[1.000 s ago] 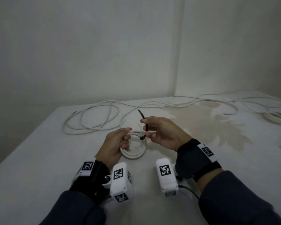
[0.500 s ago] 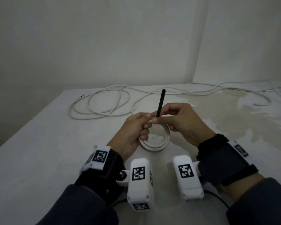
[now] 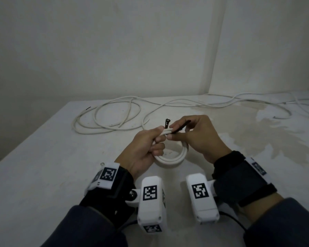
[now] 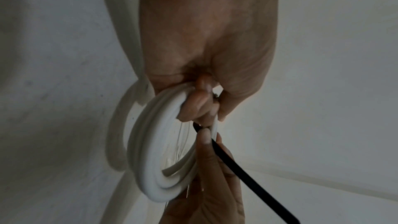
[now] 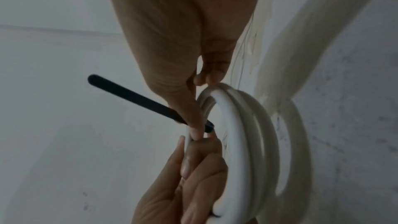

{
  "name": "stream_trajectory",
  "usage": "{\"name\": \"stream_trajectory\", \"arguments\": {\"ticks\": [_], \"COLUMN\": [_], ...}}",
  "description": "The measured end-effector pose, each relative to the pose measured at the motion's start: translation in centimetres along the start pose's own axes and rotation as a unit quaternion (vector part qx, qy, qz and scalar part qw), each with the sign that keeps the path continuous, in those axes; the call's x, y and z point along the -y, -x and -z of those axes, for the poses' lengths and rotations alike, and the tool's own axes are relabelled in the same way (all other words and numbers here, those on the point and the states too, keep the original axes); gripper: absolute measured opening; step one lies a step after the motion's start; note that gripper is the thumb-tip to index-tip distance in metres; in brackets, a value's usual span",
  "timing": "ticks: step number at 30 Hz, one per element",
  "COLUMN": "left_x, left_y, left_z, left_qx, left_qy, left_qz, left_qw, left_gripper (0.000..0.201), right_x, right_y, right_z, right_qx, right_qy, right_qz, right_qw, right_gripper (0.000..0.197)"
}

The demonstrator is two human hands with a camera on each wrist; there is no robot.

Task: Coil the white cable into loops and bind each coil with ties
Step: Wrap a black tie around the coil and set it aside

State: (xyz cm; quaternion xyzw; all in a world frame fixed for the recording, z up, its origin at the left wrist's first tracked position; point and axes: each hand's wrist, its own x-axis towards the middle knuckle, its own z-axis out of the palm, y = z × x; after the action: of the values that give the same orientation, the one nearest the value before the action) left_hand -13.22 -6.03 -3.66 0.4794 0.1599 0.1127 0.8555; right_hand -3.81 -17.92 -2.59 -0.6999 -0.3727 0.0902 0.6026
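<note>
A small white cable coil [image 3: 175,157] of several turns is held above the table, gripped at its top by my left hand [image 3: 150,139]. The coil [image 4: 155,151] hangs on edge below the fingers in the left wrist view. A black tie [image 3: 178,128] crosses the top of the coil; its head [image 3: 167,122] sticks up beside my left thumb. My right hand [image 3: 189,132] pinches the tie's strap [image 5: 133,98] right against the coil [image 5: 241,142]. The strap's free end [image 4: 254,181] points away from the coil.
The remaining white cable [image 3: 111,118] lies in loose loops at the back left of the white table [image 3: 43,166] and trails off to the right [image 3: 257,100]. A pale stain [image 3: 257,132] marks the table on the right. Walls meet behind the table.
The tie stood upright between my fingers half a second ago; now it lies across the coil's top with its head up. The coil has been lifted nearer my hands.
</note>
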Motion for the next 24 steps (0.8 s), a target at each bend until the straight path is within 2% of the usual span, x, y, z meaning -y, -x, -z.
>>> {"name": "stream_trajectory", "arguments": {"ticks": [7,9,12,16,19,24], "left_x": [0.0,0.1,0.3,0.4,0.5,0.5], "left_y": [0.3,0.3,0.0,-0.2,-0.3,-0.4], "left_z": [0.1,0.1,0.1,0.3,0.3,0.2], "left_qx": [0.010,-0.007,-0.038,-0.074,-0.080,-0.074], "left_qy": [-0.024,-0.036,-0.061,-0.063,-0.067,-0.070], "left_qz": [0.023,0.011,-0.016,-0.041,-0.048,-0.059], "left_qw": [0.999,0.999,0.997,0.994,0.993,0.993], "left_gripper": [0.018,0.022,0.022,0.022,0.020,0.016], "right_x": [-0.2,-0.2,-0.2,0.4,0.8,1.4], "right_y": [0.2,0.2,0.2,0.3,0.4,0.6], "right_z": [0.2,0.3,0.3,0.2,-0.1,-0.3], "right_qx": [0.025,0.033,0.049,0.040,0.018,0.009], "right_qy": [-0.002,-0.019,-0.042,-0.078,-0.118,-0.145], "right_qz": [-0.001,-0.021,-0.039,0.006,0.039,0.028], "right_qw": [1.000,0.999,0.997,0.996,0.992,0.989], "right_gripper": [0.022,0.023,0.012,0.001,0.010,0.021]}}
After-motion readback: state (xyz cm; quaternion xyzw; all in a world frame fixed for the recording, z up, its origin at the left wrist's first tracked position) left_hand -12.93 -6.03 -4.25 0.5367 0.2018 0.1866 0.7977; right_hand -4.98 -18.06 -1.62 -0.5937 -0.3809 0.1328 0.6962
